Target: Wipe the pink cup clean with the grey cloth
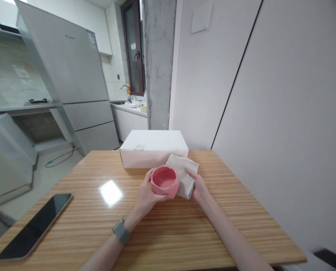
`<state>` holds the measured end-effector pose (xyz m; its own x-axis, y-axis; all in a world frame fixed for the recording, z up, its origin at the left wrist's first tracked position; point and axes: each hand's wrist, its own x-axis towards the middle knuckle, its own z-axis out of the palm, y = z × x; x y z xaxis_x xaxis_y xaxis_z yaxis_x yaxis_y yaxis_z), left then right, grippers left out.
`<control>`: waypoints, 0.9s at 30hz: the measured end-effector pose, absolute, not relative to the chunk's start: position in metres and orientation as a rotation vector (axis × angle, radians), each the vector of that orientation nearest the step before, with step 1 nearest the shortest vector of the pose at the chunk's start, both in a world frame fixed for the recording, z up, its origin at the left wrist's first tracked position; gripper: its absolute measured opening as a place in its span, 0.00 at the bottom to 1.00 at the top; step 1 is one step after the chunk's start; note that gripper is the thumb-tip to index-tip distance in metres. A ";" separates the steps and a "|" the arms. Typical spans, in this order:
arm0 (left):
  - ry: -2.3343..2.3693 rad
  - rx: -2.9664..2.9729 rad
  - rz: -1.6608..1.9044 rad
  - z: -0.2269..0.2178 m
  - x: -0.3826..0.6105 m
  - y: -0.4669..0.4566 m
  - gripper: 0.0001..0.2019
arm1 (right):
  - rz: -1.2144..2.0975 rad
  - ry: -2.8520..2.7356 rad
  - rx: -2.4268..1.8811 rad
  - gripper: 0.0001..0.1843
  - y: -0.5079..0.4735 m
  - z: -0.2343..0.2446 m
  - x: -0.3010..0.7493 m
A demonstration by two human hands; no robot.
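the left hand is closed around a pink glazed bowl, its fingers curled under and behind the bowl's left side, with the bowl lifted just above the table and its notched rim tipped toward the camera. the right hand lies over a folded beige cloth, with the cloth pressed against the bowl's right side; whether that hand is closed on the cloth can't be told from here. a dark-banded watch sits on the left wrist, its face turned away. beyond the hands, a white box rests on the wooden table, the cloth's far corner just touching its front, with a small pale mark on its lid. a phone lies face up at the table's left edge, screen dark. farther back stands a silver fridge, with small dark lettering on its door and a printed sticker beside that, both too small to read.
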<state>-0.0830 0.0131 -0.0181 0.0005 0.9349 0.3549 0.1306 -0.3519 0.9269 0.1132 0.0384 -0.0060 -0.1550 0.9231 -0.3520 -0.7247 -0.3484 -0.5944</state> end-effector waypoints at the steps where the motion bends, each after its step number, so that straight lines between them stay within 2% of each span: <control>1: 1.147 1.524 1.435 -0.018 -0.083 0.013 0.48 | 1.771 -0.340 -0.824 0.13 0.036 -0.005 0.123; 4: 1.129 1.450 1.420 -0.018 -0.083 0.014 0.45 | 1.798 -0.350 -0.852 0.17 0.020 -0.001 0.159; 9: 1.103 1.386 1.400 -0.018 -0.080 0.013 0.42 | 2.028 -0.500 -0.929 0.33 -0.021 0.002 0.208; 13: 1.053 1.404 1.381 -0.023 -0.074 0.013 0.43 | 2.079 -0.655 -1.105 0.34 -0.045 0.000 0.228; 15: 1.044 1.400 1.358 -0.025 -0.071 0.012 0.43 | 1.860 -0.816 -1.316 0.33 -0.051 -0.004 0.239; 17: 1.039 1.369 1.342 -0.026 -0.068 0.012 0.42 | 1.470 -1.032 -1.554 0.34 -0.053 -0.010 0.253; 19: 1.025 1.350 1.336 -0.025 -0.063 0.012 0.41 | 1.116 -1.247 -1.687 0.40 -0.053 -0.017 0.268; 22: 1.001 1.418 1.322 -0.020 -0.050 0.012 0.41 | 0.886 -1.464 -1.684 0.46 -0.053 -0.028 0.284; 27: 1.051 1.532 1.309 -0.014 -0.009 0.017 0.44 | 0.546 -1.513 -1.744 0.39 -0.055 -0.041 0.291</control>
